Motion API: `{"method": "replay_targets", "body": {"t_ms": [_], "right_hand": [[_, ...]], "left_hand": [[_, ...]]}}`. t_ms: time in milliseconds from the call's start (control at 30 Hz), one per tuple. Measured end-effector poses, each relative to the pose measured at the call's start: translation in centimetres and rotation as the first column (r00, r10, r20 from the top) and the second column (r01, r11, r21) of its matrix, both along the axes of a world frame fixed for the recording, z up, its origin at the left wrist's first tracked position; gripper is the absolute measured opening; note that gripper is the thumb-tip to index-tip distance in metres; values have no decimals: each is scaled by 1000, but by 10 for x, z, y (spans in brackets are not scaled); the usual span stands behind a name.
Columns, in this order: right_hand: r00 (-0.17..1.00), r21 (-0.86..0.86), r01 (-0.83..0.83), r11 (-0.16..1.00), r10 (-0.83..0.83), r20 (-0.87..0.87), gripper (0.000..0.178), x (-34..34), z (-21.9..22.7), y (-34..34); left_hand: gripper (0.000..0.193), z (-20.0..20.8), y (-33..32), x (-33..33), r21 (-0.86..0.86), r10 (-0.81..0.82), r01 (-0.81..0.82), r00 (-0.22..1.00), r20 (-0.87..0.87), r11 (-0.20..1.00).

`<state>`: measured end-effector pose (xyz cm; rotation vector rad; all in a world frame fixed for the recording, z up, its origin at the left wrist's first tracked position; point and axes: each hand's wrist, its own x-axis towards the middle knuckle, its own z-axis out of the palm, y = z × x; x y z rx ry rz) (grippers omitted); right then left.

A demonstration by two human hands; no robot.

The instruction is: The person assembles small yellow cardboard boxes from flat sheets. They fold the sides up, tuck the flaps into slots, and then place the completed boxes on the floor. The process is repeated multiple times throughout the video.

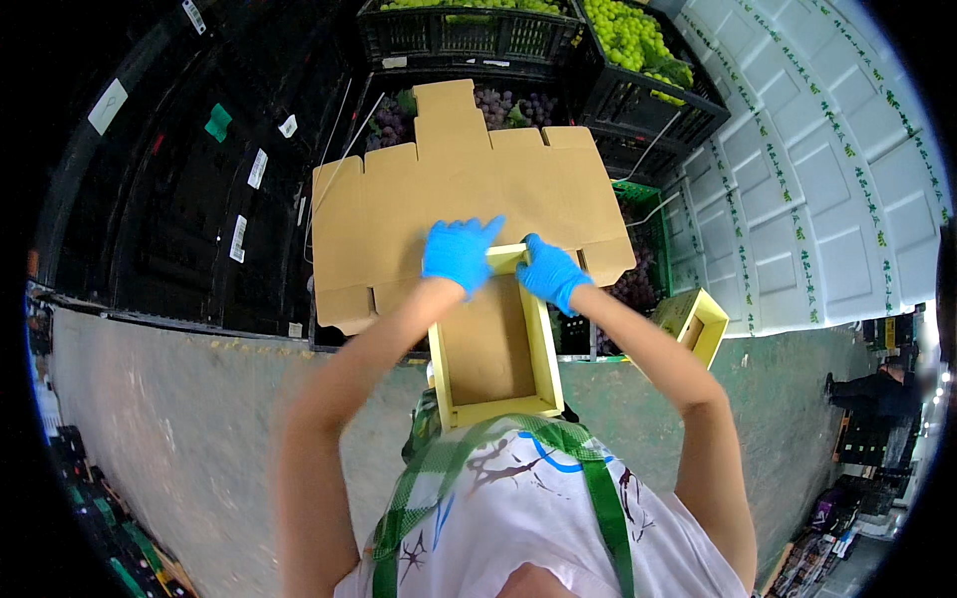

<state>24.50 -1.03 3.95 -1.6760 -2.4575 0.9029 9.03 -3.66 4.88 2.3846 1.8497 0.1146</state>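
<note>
An open carton [489,359] with pale yellow-green walls and a brown inner bottom stands tilted in front of my body. My right hand [549,274], in a blue glove, grips its far right corner, with fingers closed round the wall. At the far left corner is my left hand [461,255], also blue-gloved, its thumb held out to the side and its fingers apart. Whether it touches the carton wall I cannot tell. Beneath and beyond the hands lies a flat brown cardboard blank [478,189] with cut flaps, resting across crates of dark grapes [515,108].
Black crates with green grapes [626,38] stand at the back. A second yellow-green carton [691,329] sits at right, near a stack of white foam boxes [797,179]. Tall black crates [179,189] line the left. A person [882,394] is far right.
</note>
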Motion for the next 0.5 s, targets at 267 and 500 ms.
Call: {"method": "replay_targets", "body": {"t_ms": [267,500], "right_hand": [[903,54,197,979,-160,-399,29,3,-33,-11],[742,35,219,975,-144,-654,27,3,-49,-22]], "left_hand": [[38,-55,-1,44,488,257,-142,950,-177,861],[42,-62,-8,40,498,229,-136,965,-129,857]]}}
